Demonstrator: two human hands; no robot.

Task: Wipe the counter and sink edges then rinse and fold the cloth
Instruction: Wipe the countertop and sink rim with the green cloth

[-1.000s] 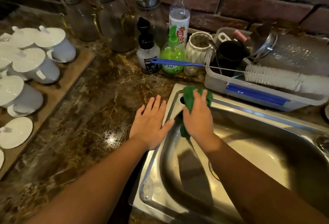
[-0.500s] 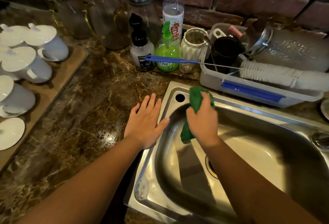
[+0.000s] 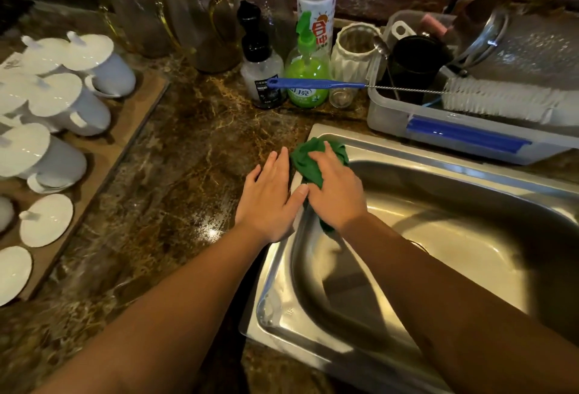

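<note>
Pressing down on a green cloth [image 3: 308,163], the right hand [image 3: 336,196] pins it against the back left corner of the steel sink [image 3: 313,324] rim. Its fingers are bent over the cloth, and one end of the cloth hangs down into the bowl. The left hand [image 3: 269,202] lies flat with its fingers spread on the brown marble table [image 3: 175,168], holding nothing. Its thumb touches the right hand. Behind the hands stand a green soap bottle [image 3: 307,77] and a dark pump bottle [image 3: 261,74]. A long blue bottle brush [image 3: 319,82] reaches across to a grey dish tub [image 3: 463,133]. White cups with lids [image 3: 56,102] sit on a board to the left.
</note>
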